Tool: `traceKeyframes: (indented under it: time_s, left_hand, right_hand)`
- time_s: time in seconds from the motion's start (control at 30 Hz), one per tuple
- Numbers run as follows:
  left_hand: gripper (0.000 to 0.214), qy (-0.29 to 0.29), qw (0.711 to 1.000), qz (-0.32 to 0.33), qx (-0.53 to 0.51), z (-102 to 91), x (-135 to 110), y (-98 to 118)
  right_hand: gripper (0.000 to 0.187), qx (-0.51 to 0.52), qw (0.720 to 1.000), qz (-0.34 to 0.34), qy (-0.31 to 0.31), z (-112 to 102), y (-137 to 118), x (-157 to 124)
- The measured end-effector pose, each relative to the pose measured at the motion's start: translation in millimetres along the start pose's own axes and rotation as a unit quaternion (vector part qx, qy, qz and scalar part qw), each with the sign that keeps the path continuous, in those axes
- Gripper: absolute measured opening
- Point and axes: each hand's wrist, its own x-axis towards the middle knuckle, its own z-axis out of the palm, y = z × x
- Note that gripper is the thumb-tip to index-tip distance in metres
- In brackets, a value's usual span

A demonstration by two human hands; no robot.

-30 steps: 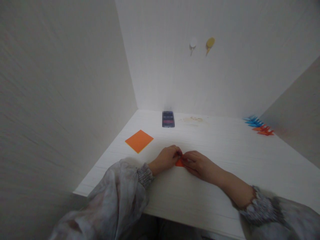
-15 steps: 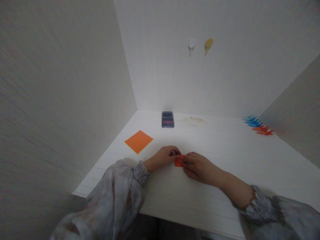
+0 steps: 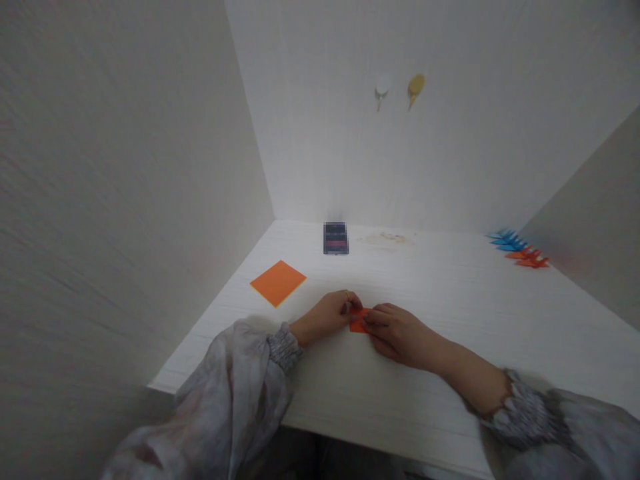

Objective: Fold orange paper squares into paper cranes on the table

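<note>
A small folded piece of orange paper (image 3: 358,321) lies on the white table (image 3: 450,313) between my two hands. My left hand (image 3: 327,313) is curled with its fingertips pinched on the paper's left side. My right hand (image 3: 395,328) pinches the paper's right side, fingers pressed together over it. Most of the paper is hidden by my fingers. Both wrists rest on the tabletop, in loose pale sleeves.
A flat orange paper square (image 3: 278,282) lies to the left. A small dark box (image 3: 335,238) stands near the back wall. Folded blue paper figures (image 3: 506,240) and orange paper figures (image 3: 530,259) sit at the far right. Two pegs (image 3: 397,88) hang on the wall.
The folded paper shows a little more between my fingers and has turned slightly. Both hands stay in nearly the same place.
</note>
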Motion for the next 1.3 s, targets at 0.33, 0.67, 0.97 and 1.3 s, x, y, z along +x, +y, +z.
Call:
traceKeyframes:
  time_s: [0.33, 0.67, 0.97, 1.3]
  left_hand:
    - [0.029, -0.037, 0.997, 0.065, 0.012, -0.2, 5, -6]
    - [0.021, -0.029, 0.996, 0.089, 0.011, 1.6, 6, -8]
    - [0.019, -0.043, 0.994, 0.101, 0.019, -0.6, 5, -6]
    - [0.021, -0.038, 0.994, 0.098, 0.023, 1.2, 5, -8]
  right_hand:
    - [0.024, -0.04, 0.999, -0.011, -0.013, 5, 3, -6]
    - [0.03, -0.047, 0.999, 0.003, -0.001, 4, -3, 1]
    - [0.021, -0.012, 0.999, 0.029, 0.004, 4, -2, -2]
    - [0.023, 0.116, 0.993, 0.006, 0.003, -5, 6, -16]
